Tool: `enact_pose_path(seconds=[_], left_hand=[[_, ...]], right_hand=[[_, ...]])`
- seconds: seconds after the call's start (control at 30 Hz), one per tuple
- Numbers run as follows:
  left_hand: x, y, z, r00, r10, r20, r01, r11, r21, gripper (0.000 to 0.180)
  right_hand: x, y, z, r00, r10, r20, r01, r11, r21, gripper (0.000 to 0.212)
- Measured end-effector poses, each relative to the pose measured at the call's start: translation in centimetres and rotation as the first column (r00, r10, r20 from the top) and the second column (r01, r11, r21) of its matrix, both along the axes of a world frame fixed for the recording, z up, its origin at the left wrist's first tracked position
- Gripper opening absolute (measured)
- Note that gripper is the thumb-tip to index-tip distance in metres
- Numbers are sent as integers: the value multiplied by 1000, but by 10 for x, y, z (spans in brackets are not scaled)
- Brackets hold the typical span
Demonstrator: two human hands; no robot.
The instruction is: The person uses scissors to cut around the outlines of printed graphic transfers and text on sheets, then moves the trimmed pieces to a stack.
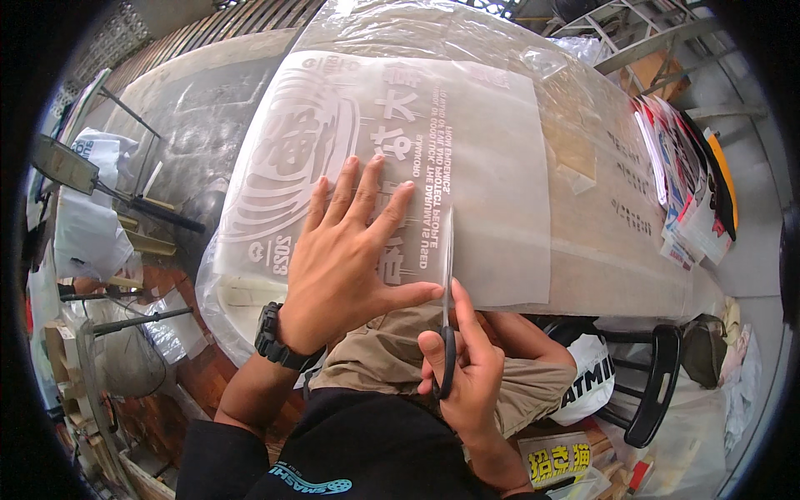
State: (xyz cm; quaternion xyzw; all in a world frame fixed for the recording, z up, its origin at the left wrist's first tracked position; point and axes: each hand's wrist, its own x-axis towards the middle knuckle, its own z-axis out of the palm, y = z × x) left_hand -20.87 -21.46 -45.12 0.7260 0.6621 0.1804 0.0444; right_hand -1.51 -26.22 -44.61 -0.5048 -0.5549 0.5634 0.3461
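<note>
A large translucent sheet lies on the plastic-covered table, with pale mirrored lettering and a round line drawing over its left part. Spread flat on the printed part, my left hand presses down with fingers apart, its thumb reaching toward the blades. My right hand grips black-handled scissors at the sheet's near edge. Their blades point away from me, along the right side of the lettering. The blades look nearly closed; whether the paper is between them is hard to tell.
Clear plastic covers the table. Colourful printed sheets are stacked at its right end. A black chair stands near right, beside a white printed bag. Metal racks and white bags fill the left side. A ladder leans far right.
</note>
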Motion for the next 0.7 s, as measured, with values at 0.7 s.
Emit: enact_pose_path(seconds=[0.7], left_hand=[[0,0,7,999,-3,39,3,1000,9,103]], right_hand=[[-11,37,18,1000,-5,-7,5,999,-45,69]])
